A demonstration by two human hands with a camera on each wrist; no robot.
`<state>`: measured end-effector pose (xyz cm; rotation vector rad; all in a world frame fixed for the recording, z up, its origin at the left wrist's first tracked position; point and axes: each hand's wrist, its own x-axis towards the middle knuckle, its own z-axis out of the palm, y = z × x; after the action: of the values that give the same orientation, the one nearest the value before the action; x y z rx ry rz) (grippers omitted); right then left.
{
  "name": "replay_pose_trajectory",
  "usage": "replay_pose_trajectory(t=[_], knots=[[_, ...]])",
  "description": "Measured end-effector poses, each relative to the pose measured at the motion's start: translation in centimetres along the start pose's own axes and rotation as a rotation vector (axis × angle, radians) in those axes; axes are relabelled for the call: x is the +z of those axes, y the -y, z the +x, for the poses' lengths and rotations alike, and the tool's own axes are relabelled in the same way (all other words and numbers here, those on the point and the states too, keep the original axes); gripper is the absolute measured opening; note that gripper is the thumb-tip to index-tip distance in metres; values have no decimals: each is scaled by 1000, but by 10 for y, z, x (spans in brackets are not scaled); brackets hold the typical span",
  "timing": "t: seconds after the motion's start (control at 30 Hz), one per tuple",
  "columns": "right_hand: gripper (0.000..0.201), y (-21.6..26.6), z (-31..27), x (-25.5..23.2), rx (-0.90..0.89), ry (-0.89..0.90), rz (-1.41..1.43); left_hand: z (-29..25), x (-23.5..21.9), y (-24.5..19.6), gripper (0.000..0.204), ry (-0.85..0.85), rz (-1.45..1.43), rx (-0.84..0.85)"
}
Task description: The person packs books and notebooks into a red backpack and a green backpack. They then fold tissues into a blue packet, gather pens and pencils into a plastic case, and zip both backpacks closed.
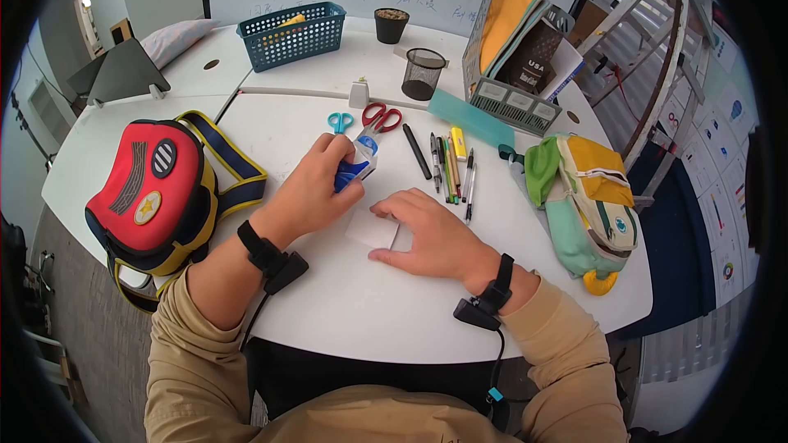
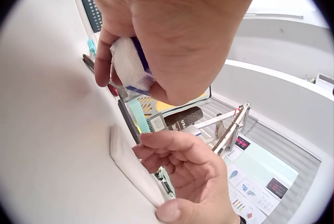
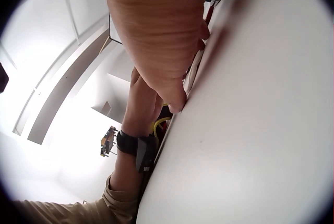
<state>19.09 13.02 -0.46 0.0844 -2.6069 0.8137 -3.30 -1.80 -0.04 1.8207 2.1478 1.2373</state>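
Observation:
My left hand [image 1: 308, 189] grips a blue-and-white plastic packet [image 1: 355, 171] above the table, with fingers and thumb on its sides. In the left wrist view the packet's white face [image 2: 127, 66] shows between the fingers. A folded white tissue [image 1: 371, 230] lies flat on the table just below it. My right hand [image 1: 435, 234] is at the tissue's right side, palm down, fingertips by its far edge and thumb by its near corner. Seen from the left wrist, the right fingers [image 2: 175, 143] bend loosely over the tissue. Part of the tissue is hidden under this hand.
Beyond the hands lie red-handled scissors [image 1: 382, 118], small teal scissors [image 1: 341, 122], a black marker [image 1: 417, 151] and several pens [image 1: 447, 166]. A red backpack [image 1: 152, 189] stands left, a colourful small bag [image 1: 579, 201] right. Behind are a basket [image 1: 295, 45], mesh cup [image 1: 423, 78] and file holder [image 1: 513, 107].

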Motion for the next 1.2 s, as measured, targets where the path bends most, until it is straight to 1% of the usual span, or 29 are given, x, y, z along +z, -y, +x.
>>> replay_pose_trajectory(t=[0.13,0.23,0.33,0.43,0.53,0.63,0.73,0.83,0.93,1.03,1.13,1.2], knots=[[41,-4,-2,0,22,32,-40,1,-3,-2,40,69,-21,-1],[38,-6,-4,4,33,2,16,0,-5,-5,41,77,4,16],[34,-5,-3,5,107,-24,169,-1,-13,-17,41,181,143,-14],[30,-8,-4,9,343,-20,481,-3,-12,-11,38,190,136,71],[30,-9,-2,7,522,11,755,-3,-9,-5,35,171,116,89],[32,-24,1,9,529,37,851,-2,-8,-1,36,162,129,111],[35,-20,-1,15,369,7,898,-2,-11,-5,37,187,161,108],[32,-19,-3,16,187,-1,571,-3,-10,-4,38,183,178,113],[30,-26,-2,19,120,-10,481,-2,-10,-3,40,183,193,112],[24,-21,-3,11,210,-38,379,-2,-9,-3,40,175,219,116],[22,-20,-2,15,366,-154,651,-2,-8,-2,40,168,218,139],[25,-11,0,7,375,-234,791,-3,-9,-2,40,192,230,126]])
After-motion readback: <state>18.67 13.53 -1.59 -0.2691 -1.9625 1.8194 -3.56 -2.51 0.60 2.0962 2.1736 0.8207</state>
